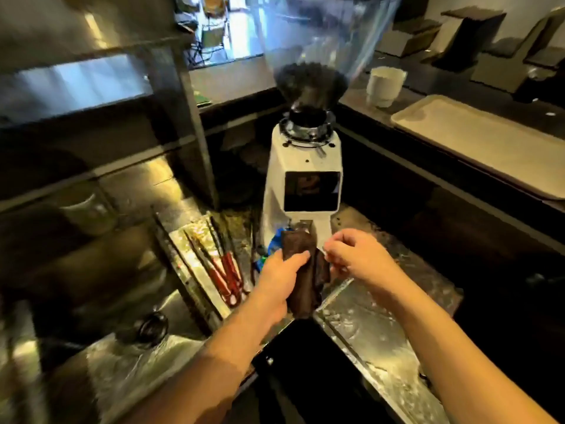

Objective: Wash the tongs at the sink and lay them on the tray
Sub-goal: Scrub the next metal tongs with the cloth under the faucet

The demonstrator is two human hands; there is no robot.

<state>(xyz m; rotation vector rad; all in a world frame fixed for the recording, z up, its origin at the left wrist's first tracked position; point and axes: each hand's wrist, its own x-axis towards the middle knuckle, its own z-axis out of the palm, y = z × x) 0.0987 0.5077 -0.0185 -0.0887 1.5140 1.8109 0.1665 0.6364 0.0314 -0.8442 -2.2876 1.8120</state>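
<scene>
Two pairs of tongs point(224, 272) with red handles lie on a steel tray point(195, 261) beside the sink point(128, 304) at the left. My left hand point(279, 276) grips a folded dark brown cloth point(301, 270) in front of the coffee grinder. My right hand point(356, 258) is just right of the cloth with its fingers curled, pinching the cloth's right edge. Neither hand touches the tongs.
A white coffee grinder point(304, 172) with a bean hopper stands behind my hands. A beige tray point(483, 142) and a white cup point(385, 85) sit on the raised counter at the right. Steel shelving stands at the left. Wet steel counter point(376, 332) runs below my right arm.
</scene>
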